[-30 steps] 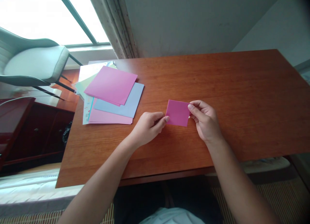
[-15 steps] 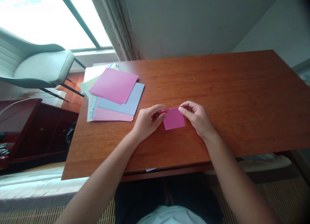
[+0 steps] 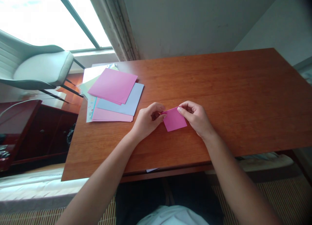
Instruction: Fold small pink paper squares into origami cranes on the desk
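Observation:
A small bright pink piece of paper [image 3: 174,119] is held between my two hands just over the table's front half. My left hand [image 3: 149,119] pinches its upper left corner between thumb and fingers. At the upper right corner, my right hand [image 3: 194,117] grips the paper with the thumb on top and the fingers curled behind. The paper's lower edge hangs free toward me. Whether it is one layer or folded, I cannot tell.
Left of my hands, larger pink sheets [image 3: 113,85] lie over a pale blue sheet [image 3: 133,100] and light pink sheets [image 3: 110,116] on the brown wooden table [image 3: 231,98]. Beyond the table's left edge stand a grey-white chair [image 3: 41,67] and a dark red cabinet [image 3: 46,134].
The pink paper has tilted slightly, its upper edge rising more toward the right. Both hands keep their grip and have shifted only a little. The whole view has moved slightly.

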`<action>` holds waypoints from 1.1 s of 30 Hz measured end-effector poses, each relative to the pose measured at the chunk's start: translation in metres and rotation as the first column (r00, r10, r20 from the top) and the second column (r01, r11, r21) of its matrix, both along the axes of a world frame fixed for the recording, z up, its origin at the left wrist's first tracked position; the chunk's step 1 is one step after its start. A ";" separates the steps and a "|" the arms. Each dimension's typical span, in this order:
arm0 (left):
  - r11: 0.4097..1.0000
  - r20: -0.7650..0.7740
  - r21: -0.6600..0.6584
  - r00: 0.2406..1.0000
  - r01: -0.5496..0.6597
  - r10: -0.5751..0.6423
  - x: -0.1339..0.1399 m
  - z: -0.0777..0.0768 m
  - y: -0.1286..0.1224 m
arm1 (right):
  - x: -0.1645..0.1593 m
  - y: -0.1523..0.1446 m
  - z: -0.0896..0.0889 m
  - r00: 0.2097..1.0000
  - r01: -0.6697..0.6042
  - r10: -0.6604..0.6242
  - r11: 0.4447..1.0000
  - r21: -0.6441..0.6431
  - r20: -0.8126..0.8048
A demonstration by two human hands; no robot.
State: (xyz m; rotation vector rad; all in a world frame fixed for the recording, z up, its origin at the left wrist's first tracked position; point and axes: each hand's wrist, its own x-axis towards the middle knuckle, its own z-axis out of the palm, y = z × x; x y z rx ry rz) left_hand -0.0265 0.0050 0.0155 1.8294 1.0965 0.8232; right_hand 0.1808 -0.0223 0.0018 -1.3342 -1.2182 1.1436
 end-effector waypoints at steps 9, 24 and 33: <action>1.000 -0.024 -0.016 0.999 0.021 -0.021 -0.001 -0.002 0.002 | -0.001 -0.001 0.002 0.999 0.010 -0.010 1.000 0.010 0.043; 0.986 0.006 -0.149 0.998 0.068 -0.068 -0.001 0.000 0.000 | -0.004 -0.004 0.008 0.995 0.006 -0.008 1.000 0.021 0.098; 0.984 -0.051 -0.161 0.995 0.073 -0.082 -0.006 0.002 -0.004 | -0.007 -0.006 0.011 0.991 -0.014 0.013 1.000 0.000 0.132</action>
